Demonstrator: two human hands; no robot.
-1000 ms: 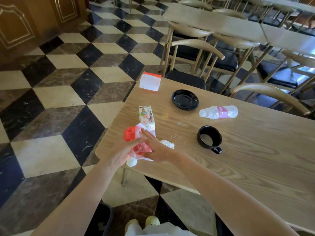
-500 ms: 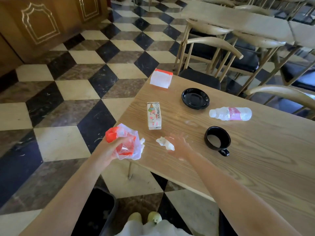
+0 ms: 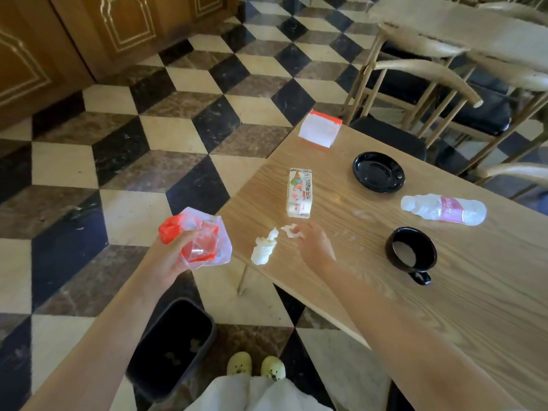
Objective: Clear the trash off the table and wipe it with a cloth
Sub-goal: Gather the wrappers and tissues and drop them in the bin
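Left hand (image 3: 170,256) out past the table (image 3: 489,307) edge, over the checkered floor (image 3: 118,161), grip closed around a crumpled clear plastic bag (image 3: 204,241) with red-orange parts. Black trash bin (image 3: 175,345) on the floor below and nearer the body, just left of two pale yellow shoes (image 3: 256,366).

Right hand (image 3: 314,244) low over the table near its corner, fingers curled down onto a small torn scrap of white tissue (image 3: 290,229); cannot tell whether the grip has actually closed on it. Larger crumpled white tissue (image 3: 264,247) just left of that scrap, lying at the table edge, apart from the hand.

Small drink carton (image 3: 300,193) lying flat beyond the tissues, cream-coloured with a cartoon picture and dark characters printed along its side, too small to read; a red mark near its closer end. White napkin pack (image 3: 318,130) with an orange-red top band at the far corner of the table, no legible writing. Black saucer (image 3: 378,172) to the right of the carton. Clear plastic bottle (image 3: 443,209) on its side further right, pink label, print illegible. Black cup (image 3: 412,253) upright nearer the body, handle pointing toward the camera. Faint whitish smears on the wood between carton and cup. Wooden chairs (image 3: 415,78) with dark seats beyond the table.
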